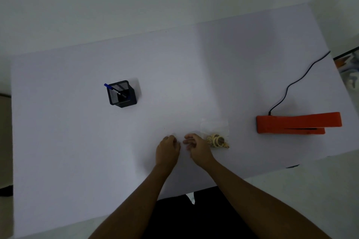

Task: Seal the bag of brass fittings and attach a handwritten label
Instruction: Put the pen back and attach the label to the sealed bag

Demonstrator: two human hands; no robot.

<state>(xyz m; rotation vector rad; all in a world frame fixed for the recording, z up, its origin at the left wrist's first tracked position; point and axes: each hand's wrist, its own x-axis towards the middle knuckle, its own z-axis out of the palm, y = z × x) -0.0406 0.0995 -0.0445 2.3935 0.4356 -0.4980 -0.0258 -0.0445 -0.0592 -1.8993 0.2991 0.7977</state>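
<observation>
A clear plastic bag [214, 128] lies flat on the white table [77, 141], with brass fittings [217, 140] bunched in its near end. My right hand [197, 148] hovers just left of the bag, its fingers loosely curled and pointing toward my left hand. My left hand [168, 151] has its fingers curled at a small pale label [173, 135], which hardly shows against the table. The fingertips of the two hands are a short gap apart. A blue pen [108, 86] stands in a black mesh pen holder [122, 94] at the far left.
An orange heat sealer [297, 122] lies at the right, its jaw opening to the right. Its black cord [299, 79] trails toward the far right edge of the table. The table's near edge runs close to my body.
</observation>
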